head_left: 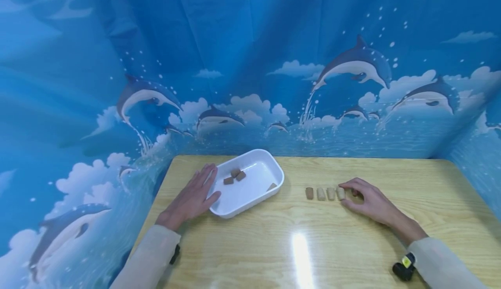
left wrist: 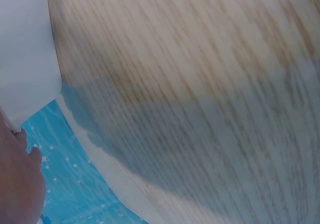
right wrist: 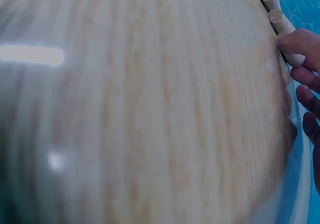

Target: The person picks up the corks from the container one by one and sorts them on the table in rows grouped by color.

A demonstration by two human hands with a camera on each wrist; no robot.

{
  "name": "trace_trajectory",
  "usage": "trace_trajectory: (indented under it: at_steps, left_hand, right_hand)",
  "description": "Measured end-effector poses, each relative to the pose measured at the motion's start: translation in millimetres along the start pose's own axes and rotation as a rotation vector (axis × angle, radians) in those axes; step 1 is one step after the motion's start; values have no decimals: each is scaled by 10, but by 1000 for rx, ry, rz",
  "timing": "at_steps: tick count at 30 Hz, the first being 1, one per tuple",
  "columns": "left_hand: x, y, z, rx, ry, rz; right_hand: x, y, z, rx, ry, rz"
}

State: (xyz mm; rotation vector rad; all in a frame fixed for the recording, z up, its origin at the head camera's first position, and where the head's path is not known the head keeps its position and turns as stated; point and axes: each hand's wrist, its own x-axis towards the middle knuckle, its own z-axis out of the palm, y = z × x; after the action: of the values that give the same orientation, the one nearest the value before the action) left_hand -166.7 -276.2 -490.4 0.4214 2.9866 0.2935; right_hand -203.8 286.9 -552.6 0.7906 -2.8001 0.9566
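Note:
My right hand (head_left: 372,199) pinches a pale cork stopper (head_left: 341,193) between thumb and fingertips at the right end of a short row. To its left on the table stand or lie two more pale corks (head_left: 326,194) and a brown cork (head_left: 309,193), spaced closely. In the right wrist view, the thumb presses on the cork (right wrist: 294,58), and round cork ends show beside it. My left hand (head_left: 192,197), fingers extended, rests on the left rim of a white tray (head_left: 256,160). Inside the tray are three brown corks (head_left: 235,173) grouped together and a tan piece (head_left: 272,187) by the right wall.
A wood-grain table (head_left: 254,250) spreads under everything, with a bright light reflection near its front middle. Behind it and at the sides hangs a blue curtain (head_left: 250,62) printed with dolphins. The left wrist view shows mostly tabletop and part of the tray.

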Motion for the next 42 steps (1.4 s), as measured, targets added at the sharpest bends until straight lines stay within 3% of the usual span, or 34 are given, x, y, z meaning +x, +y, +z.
trace_trajectory:
  at_steps: [27,34,42]
  left_hand:
    - [5,4,-2,8,-9,-27]
    - [7,6,-3,7,-8,-18]
    - [6,-17,13,6,-4,-4]
  right_hand:
    - [7,-90,-55,-14,26,55]
    - [138,-143,-131,-15,44,64]
    - [380,-289,-158,25,40,-5]
